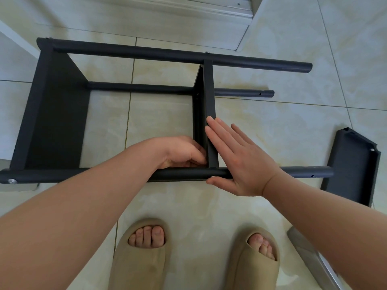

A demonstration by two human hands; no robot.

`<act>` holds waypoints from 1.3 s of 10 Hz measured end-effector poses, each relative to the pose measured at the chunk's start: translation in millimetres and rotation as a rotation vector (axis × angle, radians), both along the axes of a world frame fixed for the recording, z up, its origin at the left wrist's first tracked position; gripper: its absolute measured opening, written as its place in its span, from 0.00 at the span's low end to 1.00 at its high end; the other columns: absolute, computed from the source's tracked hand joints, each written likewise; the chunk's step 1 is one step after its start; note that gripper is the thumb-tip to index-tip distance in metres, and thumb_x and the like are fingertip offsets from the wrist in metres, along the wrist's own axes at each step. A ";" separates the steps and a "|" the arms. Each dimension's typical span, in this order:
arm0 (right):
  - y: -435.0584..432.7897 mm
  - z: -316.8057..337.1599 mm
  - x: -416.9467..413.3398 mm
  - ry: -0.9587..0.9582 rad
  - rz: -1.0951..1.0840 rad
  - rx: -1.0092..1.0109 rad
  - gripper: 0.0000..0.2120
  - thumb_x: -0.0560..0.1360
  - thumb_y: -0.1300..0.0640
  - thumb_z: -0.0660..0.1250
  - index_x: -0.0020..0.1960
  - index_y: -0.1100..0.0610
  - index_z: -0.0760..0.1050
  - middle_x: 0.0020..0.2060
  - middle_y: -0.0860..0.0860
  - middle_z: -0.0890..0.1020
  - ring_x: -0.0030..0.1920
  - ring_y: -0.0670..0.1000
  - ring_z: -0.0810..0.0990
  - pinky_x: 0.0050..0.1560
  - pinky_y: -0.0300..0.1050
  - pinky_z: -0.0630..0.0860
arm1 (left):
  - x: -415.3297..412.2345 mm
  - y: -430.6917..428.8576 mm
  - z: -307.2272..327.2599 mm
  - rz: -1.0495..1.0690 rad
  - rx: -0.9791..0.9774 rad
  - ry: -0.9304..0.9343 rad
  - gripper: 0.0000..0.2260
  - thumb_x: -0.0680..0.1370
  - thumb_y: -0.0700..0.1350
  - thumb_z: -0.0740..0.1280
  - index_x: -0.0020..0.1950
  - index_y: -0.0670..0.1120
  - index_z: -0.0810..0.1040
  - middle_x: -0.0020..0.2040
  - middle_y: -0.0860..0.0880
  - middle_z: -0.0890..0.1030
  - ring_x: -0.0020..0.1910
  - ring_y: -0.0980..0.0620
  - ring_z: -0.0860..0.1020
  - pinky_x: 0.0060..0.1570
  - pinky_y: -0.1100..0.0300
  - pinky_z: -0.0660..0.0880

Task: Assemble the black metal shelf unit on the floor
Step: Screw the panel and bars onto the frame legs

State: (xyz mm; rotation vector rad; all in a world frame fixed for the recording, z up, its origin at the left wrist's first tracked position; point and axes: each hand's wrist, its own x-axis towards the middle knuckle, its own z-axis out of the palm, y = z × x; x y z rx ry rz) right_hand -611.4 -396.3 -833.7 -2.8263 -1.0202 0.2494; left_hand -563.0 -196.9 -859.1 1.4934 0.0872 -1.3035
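Head view | shelf unit on its side, mid-frame on the floor | right hand flat, fingers straight against middle shelf | left hand curled at the joint, contents I cannot tell | risk: shelf shifts off its hole, screw binds.

The black shelf unit lies on its side on the tiled floor. The left hand curls where the middle panel meets the near pole, perhaps pinching the panel's edge. The right hand presses flat against the panel's right face. A loose panel lies near the floor's right edge.
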 end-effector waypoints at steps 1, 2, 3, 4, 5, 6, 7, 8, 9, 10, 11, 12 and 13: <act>0.2 0.3 0.1 -0.001 0.002 -0.003 0.47 0.78 0.31 0.55 0.82 0.64 0.50 0.82 0.58 0.49 0.82 0.57 0.47 0.79 0.61 0.55 | 0.7 0.3 0.0 0.032 -0.043 0.033 0.08 0.76 0.29 0.63 0.50 0.37 0.80 0.40 0.42 0.83 0.38 0.50 0.83 0.43 0.59 0.81; 0.7 0.8 -0.3 0.002 0.000 -0.004 0.47 0.78 0.30 0.55 0.82 0.64 0.50 0.82 0.58 0.49 0.82 0.57 0.47 0.79 0.61 0.55 | 0.6 0.9 0.8 0.045 -0.071 0.063 0.09 0.77 0.28 0.62 0.48 0.39 0.80 0.37 0.44 0.83 0.37 0.51 0.83 0.41 0.61 0.80; 0.8 1.5 -0.1 0.008 -0.003 -0.005 0.47 0.78 0.30 0.54 0.82 0.64 0.50 0.82 0.58 0.49 0.82 0.57 0.47 0.79 0.61 0.55 | 0.3 1.0 1.0 0.028 -0.072 0.084 0.10 0.77 0.30 0.63 0.44 0.41 0.81 0.39 0.44 0.84 0.39 0.50 0.84 0.42 0.59 0.80; 0.9 2.0 -0.4 0.010 -0.003 -0.008 0.47 0.78 0.30 0.54 0.82 0.64 0.50 0.82 0.58 0.49 0.82 0.57 0.46 0.79 0.61 0.55 | 0.4 1.0 0.6 -0.003 -0.019 0.052 0.09 0.77 0.32 0.64 0.41 0.40 0.81 0.38 0.43 0.82 0.38 0.49 0.82 0.47 0.57 0.80; 0.8 2.3 -0.3 0.009 -0.001 -0.011 0.47 0.78 0.30 0.54 0.82 0.64 0.50 0.82 0.58 0.49 0.82 0.57 0.47 0.79 0.61 0.54 | 0.7 0.8 1.0 -0.016 -0.003 0.030 0.07 0.76 0.31 0.63 0.50 0.37 0.79 0.42 0.40 0.78 0.39 0.48 0.80 0.44 0.59 0.79; 0.5 2.2 0.1 0.006 0.000 -0.013 0.47 0.78 0.30 0.54 0.82 0.64 0.50 0.82 0.59 0.49 0.82 0.57 0.46 0.79 0.61 0.54 | 1.0 0.8 0.6 -0.010 -0.017 0.017 0.08 0.77 0.30 0.63 0.53 0.37 0.78 0.40 0.41 0.79 0.37 0.50 0.81 0.41 0.61 0.79; 0.4 1.7 0.2 0.004 0.001 -0.014 0.47 0.78 0.30 0.54 0.82 0.64 0.50 0.82 0.58 0.49 0.82 0.57 0.46 0.79 0.60 0.54 | 1.4 0.9 0.5 0.000 -0.047 0.021 0.08 0.77 0.29 0.62 0.52 0.37 0.77 0.37 0.44 0.80 0.35 0.51 0.81 0.39 0.62 0.80; 0.8 1.5 0.1 0.009 0.000 -0.010 0.47 0.78 0.30 0.54 0.82 0.64 0.50 0.82 0.58 0.49 0.82 0.57 0.46 0.79 0.61 0.55 | 1.7 1.5 1.4 0.001 -0.076 0.034 0.08 0.78 0.29 0.62 0.49 0.39 0.79 0.36 0.46 0.83 0.37 0.51 0.82 0.40 0.61 0.80; 0.8 1.6 0.1 0.007 -0.002 -0.006 0.47 0.78 0.30 0.53 0.82 0.64 0.50 0.82 0.58 0.49 0.82 0.57 0.47 0.79 0.61 0.55 | 1.5 1.5 2.7 0.024 -0.092 0.066 0.09 0.78 0.29 0.62 0.48 0.40 0.79 0.37 0.45 0.84 0.37 0.51 0.83 0.40 0.61 0.80; 0.9 1.4 0.0 0.006 0.000 -0.006 0.47 0.78 0.30 0.53 0.82 0.64 0.50 0.82 0.58 0.49 0.82 0.57 0.46 0.79 0.61 0.55 | 1.2 1.2 2.1 0.032 -0.090 0.099 0.08 0.77 0.30 0.63 0.48 0.39 0.80 0.42 0.42 0.84 0.41 0.49 0.84 0.42 0.59 0.81; 0.8 1.0 0.0 0.005 0.000 -0.003 0.47 0.78 0.30 0.54 0.82 0.64 0.50 0.82 0.58 0.49 0.82 0.57 0.47 0.79 0.61 0.55 | 1.3 1.9 1.8 0.003 -0.049 0.089 0.08 0.77 0.33 0.65 0.43 0.41 0.83 0.40 0.43 0.85 0.40 0.49 0.84 0.41 0.59 0.80; 0.5 0.3 0.0 0.005 0.000 -0.002 0.47 0.78 0.30 0.54 0.82 0.64 0.50 0.82 0.58 0.49 0.82 0.57 0.47 0.79 0.61 0.55 | 1.4 1.6 0.7 0.011 -0.017 0.052 0.12 0.75 0.31 0.64 0.36 0.42 0.82 0.33 0.45 0.82 0.33 0.51 0.82 0.35 0.62 0.79; 0.5 -0.3 0.1 0.001 0.001 0.008 0.47 0.78 0.30 0.54 0.81 0.64 0.50 0.82 0.59 0.49 0.82 0.57 0.47 0.79 0.61 0.56 | 2.0 0.4 0.7 0.021 -0.020 0.050 0.11 0.75 0.29 0.63 0.38 0.41 0.80 0.31 0.45 0.81 0.31 0.52 0.82 0.33 0.63 0.78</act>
